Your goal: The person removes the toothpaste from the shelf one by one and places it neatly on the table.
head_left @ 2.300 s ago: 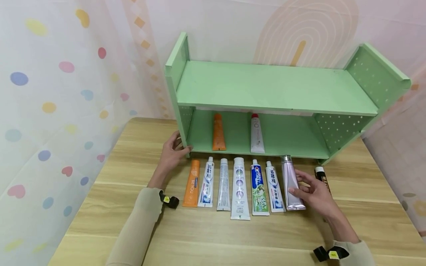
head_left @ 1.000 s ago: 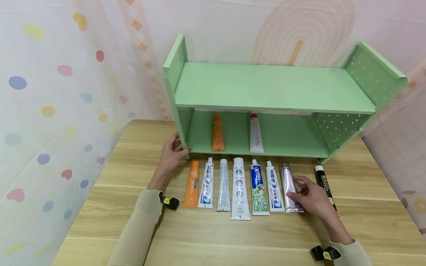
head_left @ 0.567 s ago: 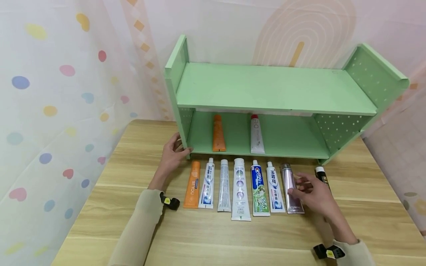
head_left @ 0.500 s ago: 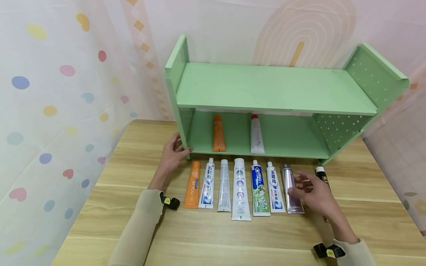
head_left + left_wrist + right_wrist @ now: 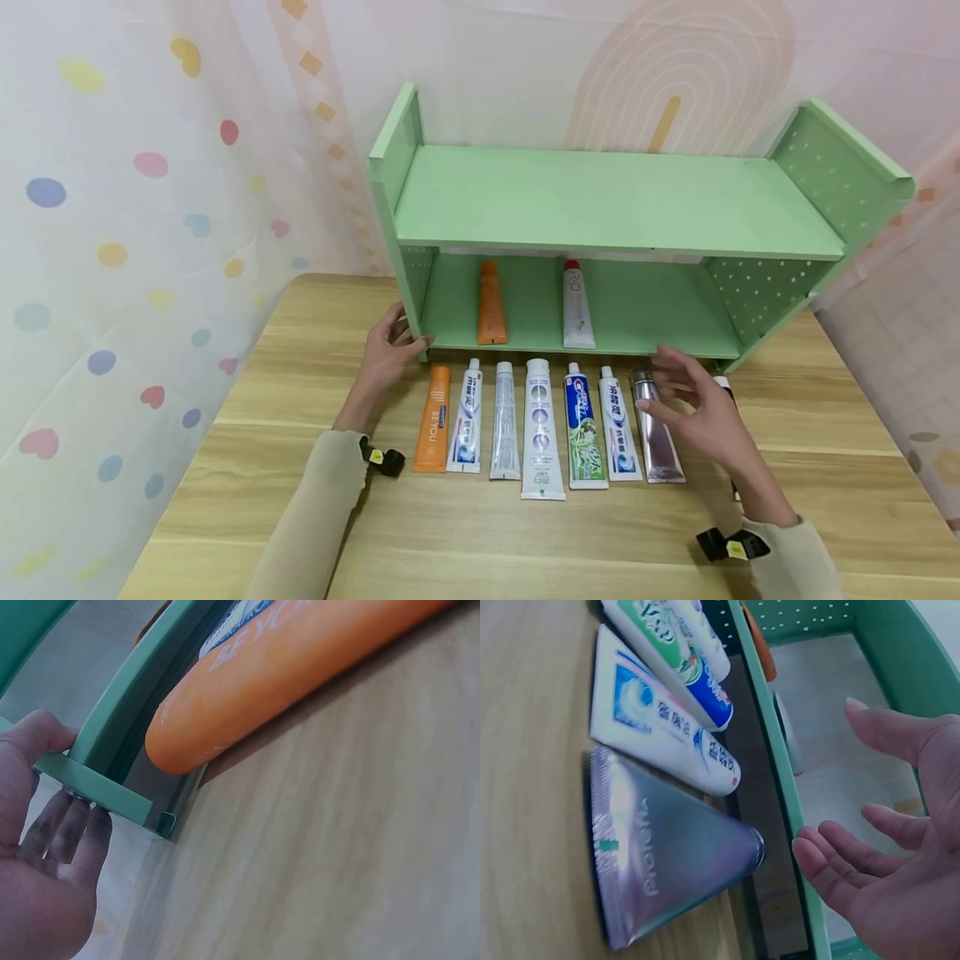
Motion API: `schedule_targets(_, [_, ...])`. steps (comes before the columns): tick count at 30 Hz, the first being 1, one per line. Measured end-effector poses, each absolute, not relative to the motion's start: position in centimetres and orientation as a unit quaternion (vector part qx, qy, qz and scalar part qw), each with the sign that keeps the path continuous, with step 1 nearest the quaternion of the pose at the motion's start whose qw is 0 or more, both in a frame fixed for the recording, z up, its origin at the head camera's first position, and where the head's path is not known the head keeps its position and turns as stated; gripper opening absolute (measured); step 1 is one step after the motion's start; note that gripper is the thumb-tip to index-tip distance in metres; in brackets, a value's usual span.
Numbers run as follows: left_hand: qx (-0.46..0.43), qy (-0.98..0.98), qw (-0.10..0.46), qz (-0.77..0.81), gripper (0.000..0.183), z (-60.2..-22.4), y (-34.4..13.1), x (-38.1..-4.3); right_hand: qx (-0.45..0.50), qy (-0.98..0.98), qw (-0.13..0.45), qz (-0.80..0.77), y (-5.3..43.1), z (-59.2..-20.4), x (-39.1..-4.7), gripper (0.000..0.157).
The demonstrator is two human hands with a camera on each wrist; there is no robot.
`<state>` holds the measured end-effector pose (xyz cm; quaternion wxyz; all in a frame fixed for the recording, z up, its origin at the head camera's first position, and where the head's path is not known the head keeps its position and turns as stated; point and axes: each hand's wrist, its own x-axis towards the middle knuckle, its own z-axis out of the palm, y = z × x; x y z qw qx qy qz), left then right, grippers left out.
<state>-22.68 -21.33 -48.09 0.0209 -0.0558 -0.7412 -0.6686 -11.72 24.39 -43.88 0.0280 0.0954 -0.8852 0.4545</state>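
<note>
My left hand (image 5: 386, 354) grips the lower left side panel of a green two-tier shelf (image 5: 615, 200). In the left wrist view the thumb lies on one side of the panel edge (image 5: 97, 786), the fingers on the other. My right hand (image 5: 705, 412) hovers with spread fingers over the cap end of a shiny purple tube (image 5: 662, 454), holding nothing. That tube lies flat on the table, ending a row of toothpaste tubes. Beside it is a white-and-blue toothpaste tube (image 5: 620, 433). Under the right hand, a black tube with a white cap (image 5: 722, 382) is mostly hidden.
On the shelf's lower board lie an orange tube (image 5: 491, 308) and a white tube with a red cap (image 5: 577, 308). Along its front edge the table row includes an orange tube (image 5: 432, 425), a large white tube (image 5: 540, 442) and a blue-green toothpaste tube (image 5: 583, 433).
The right hand straightened the purple tube, let go of it and moved forward toward the shelf with fingers spreading. The left hand has stayed on the side panel.
</note>
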Motion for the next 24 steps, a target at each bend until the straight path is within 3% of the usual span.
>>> schedule_targets(14, [-0.056,-0.741,0.022,-0.668,0.078,-48.1,-21.4,-22.7,0.142,-0.853,0.035,0.501,22.8,-42.6,-13.8,0.097])
schedule_targets(24, [-0.058,-0.739,0.022,-0.671,0.078,-48.2,-21.3,-22.7,0.123,-0.855,0.015,0.504,21.6,-42.3,-15.6,0.103])
